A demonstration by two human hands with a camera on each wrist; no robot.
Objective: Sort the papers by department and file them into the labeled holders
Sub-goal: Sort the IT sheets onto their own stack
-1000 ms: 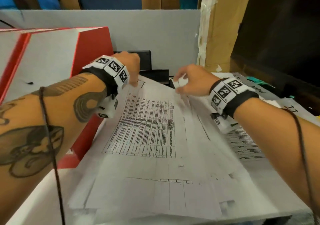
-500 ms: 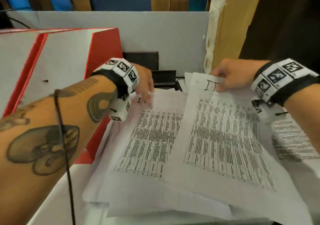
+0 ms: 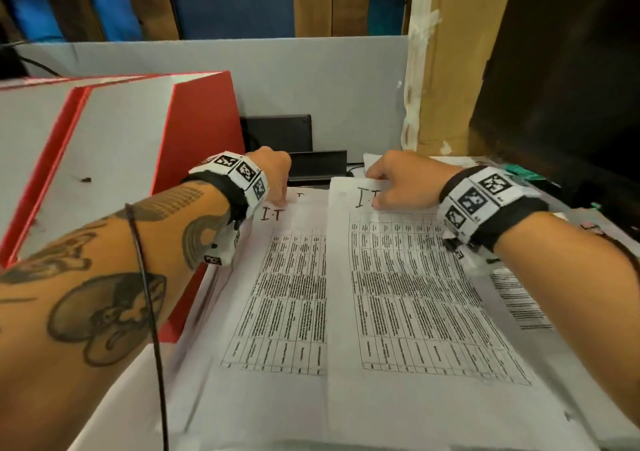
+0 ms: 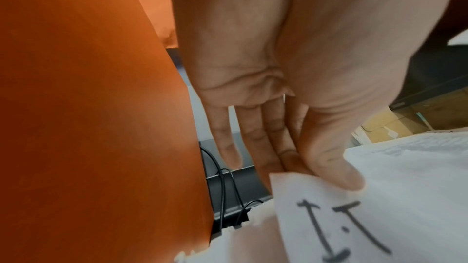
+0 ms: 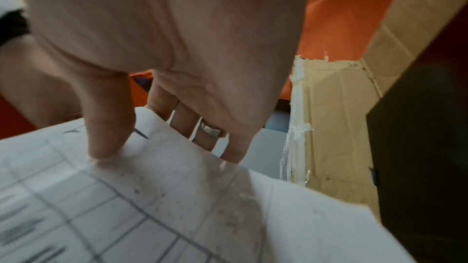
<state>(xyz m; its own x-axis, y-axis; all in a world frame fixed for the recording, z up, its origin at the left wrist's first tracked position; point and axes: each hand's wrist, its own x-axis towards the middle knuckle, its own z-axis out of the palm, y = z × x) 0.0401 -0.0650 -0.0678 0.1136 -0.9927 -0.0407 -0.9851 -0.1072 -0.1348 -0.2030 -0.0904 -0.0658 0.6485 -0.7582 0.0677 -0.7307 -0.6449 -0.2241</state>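
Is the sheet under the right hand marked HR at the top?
No, the sheet that the right hand pinches at its top edge has "IT" handwritten beside the thumb in the head view.

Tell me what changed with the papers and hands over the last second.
The right hand peeled the top IT sheet off the pile and drew it rightward; it now pinches that sheet's top edge, beside the IT sheet beneath. The left hand kept gripping the pile's top left corner. The red holder stayed put.
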